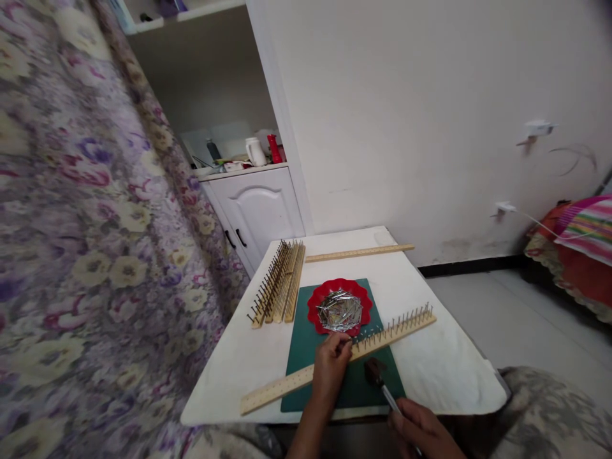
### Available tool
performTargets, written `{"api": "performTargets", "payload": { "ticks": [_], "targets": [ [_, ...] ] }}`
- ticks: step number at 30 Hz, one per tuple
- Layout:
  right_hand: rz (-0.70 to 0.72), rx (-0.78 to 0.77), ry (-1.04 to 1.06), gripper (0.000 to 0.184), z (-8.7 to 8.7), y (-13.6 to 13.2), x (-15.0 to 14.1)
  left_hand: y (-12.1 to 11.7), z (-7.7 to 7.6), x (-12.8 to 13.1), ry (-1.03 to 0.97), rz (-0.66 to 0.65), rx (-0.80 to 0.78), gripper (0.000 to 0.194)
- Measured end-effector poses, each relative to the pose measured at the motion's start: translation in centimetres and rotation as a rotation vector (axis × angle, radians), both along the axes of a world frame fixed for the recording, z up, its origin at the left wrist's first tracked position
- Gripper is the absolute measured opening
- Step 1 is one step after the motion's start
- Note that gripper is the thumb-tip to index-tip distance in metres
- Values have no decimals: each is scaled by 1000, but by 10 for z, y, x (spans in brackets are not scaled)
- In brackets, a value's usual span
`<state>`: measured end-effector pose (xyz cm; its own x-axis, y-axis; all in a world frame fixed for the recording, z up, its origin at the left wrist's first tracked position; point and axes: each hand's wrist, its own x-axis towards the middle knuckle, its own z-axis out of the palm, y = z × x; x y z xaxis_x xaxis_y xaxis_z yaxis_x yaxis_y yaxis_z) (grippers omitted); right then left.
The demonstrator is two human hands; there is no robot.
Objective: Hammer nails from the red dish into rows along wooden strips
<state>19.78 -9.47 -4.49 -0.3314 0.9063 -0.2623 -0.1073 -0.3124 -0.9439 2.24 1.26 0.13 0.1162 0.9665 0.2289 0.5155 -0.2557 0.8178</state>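
My left hand point(331, 362) rests on a pale wooden strip point(277, 389), thumb and fingertips pinched together beside the nearest of its nails. What the pinch holds is too small to make out. Several nails point(406, 319) stand upright along the strip's right part; the left part shows only small holes. My right hand point(421, 426) grips a hammer point(389, 398) by its silvery handle, the dark head raised just below the strip. Beyond my left hand, a red scalloped bowl point(313, 306) holds many loose nails point(340, 311). A green mat point(306, 331) lies under bowl and strip.
Several wooden strips studded with nails point(277, 284) lie side by side at the table's left. Another strip point(358, 253) lies along the back of the white-covered table point(229, 376). A floral curtain point(95, 255) hangs left, a white cabinet point(258, 213) stands behind.
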Motion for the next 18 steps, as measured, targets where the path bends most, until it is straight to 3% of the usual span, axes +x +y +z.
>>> {"api": "performTargets", "payload": {
  "ticks": [5,14,18],
  "targets": [
    [2,32,-5,48,16,-2,1,0,-4,0,-4,6,-7,17],
    [-37,69,40,36,79,21,-10,0,-7,0,-11,10,14,14],
    [-49,120,34,30,86,38,-18,0,-8,0,-28,16,12,15]
  ]
}}
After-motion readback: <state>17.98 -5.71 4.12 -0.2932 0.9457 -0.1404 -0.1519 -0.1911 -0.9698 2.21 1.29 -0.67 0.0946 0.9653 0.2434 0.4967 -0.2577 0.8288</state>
